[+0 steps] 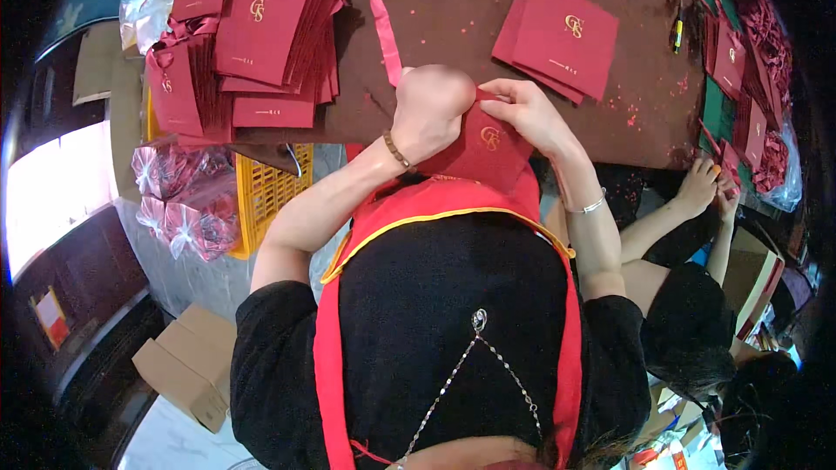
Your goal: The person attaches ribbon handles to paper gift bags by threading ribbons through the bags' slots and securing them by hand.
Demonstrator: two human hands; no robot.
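A red bag [501, 152] lies between the hands and slants down from them toward the wearer's body; its left side is covered, so its long axis is unclear. The right hand [522, 113] pinches the bag's top edge. The left hand [427, 108], blurred, is curled closed at the upper left; what it grips cannot be told. A pink ribbon [385, 30] stretches beyond the left hand over the brown worktop [453, 17].

Blurred left hand [427, 117], left-edge glare
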